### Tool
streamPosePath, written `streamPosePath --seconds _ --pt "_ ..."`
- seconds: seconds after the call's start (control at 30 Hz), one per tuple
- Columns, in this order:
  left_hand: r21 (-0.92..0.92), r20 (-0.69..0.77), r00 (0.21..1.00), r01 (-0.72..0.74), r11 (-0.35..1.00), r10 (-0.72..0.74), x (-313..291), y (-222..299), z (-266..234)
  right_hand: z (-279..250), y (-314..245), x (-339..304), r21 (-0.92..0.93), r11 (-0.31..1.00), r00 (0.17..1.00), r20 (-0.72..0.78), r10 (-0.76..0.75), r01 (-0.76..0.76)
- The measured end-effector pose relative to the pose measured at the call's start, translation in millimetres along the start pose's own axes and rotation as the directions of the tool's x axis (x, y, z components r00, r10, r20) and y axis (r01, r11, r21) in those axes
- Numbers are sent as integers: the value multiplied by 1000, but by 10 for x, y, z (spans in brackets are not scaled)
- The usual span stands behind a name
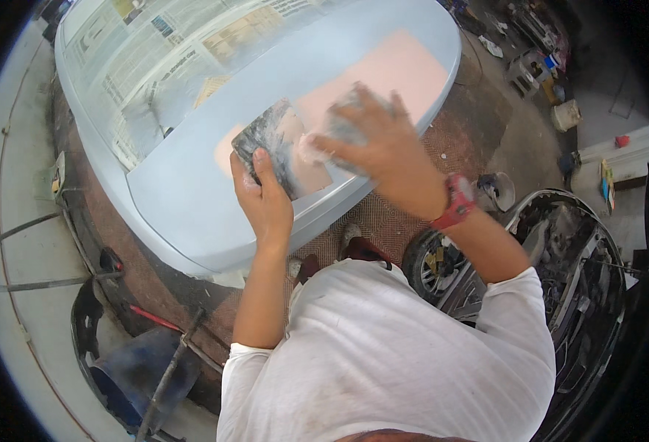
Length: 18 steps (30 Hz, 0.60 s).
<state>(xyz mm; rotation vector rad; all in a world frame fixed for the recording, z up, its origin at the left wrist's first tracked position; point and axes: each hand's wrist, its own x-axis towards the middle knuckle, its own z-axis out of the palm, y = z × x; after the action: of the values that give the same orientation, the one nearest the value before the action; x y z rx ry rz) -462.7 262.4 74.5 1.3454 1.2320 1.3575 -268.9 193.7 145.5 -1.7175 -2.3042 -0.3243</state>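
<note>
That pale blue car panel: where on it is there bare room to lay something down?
The blue panel lies bare below the left hand and its smeared board, toward the near edge. The pink filler patch is also uncovered. Newspaper masks the far left; both hands, the right hand included, crowd the middle.

Right hand (372, 140) motion-blurred, its fingers (339, 129) hiding whatever they grip, newspaper-masked windscreen (155, 51) cut off at top edge

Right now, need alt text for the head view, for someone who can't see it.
A person in a white shirt leans over a pale blue car panel, the left hand holding a smeared flat board and the right hand pressing a filler-coated tool against it. Pink filler patches and newspaper masking cover the panel.
</note>
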Motion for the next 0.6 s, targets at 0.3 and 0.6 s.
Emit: streamPosePath --seconds 0.3,0.6 --pt "-556 -209 928 146 818 -308 132 -378 -647 272 173 -212 155 988 972 233 -18 -19" --pt "-631 -154 850 307 712 -503 -335 -614 -1425 697 768 781 267 946 937 340 83 -181"
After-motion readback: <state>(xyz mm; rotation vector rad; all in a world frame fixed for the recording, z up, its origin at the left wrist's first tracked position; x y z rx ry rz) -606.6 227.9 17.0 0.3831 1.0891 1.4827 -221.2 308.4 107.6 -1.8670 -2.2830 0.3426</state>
